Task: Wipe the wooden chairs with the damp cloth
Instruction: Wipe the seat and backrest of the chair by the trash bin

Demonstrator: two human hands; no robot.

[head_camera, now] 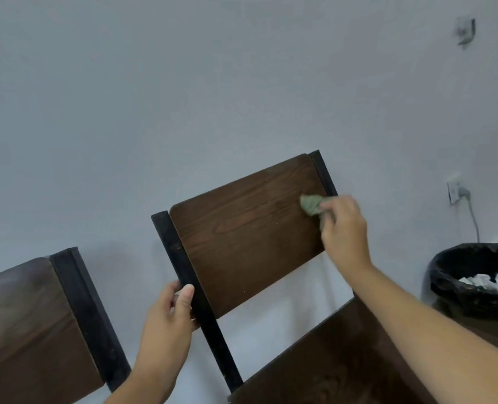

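A dark wooden chair backrest [242,237] with black metal posts stands in the middle, against a pale wall. My right hand [345,231] holds a small crumpled green cloth [311,204] and presses it on the backrest's right side, near the right post. My left hand [169,319] grips the chair's left black post [189,287] below the backrest's lower corner. The chair's dark seat [338,363] shows at the bottom right, under my right forearm. A second wooden chair backrest [29,330] with a black post is at the lower left.
A bin lined with a black bag [472,275], holding crumpled white paper, stands at the right beside the chair. A wall socket with a plug and cable [457,192] is above it. A small fixture [466,32] hangs high on the wall.
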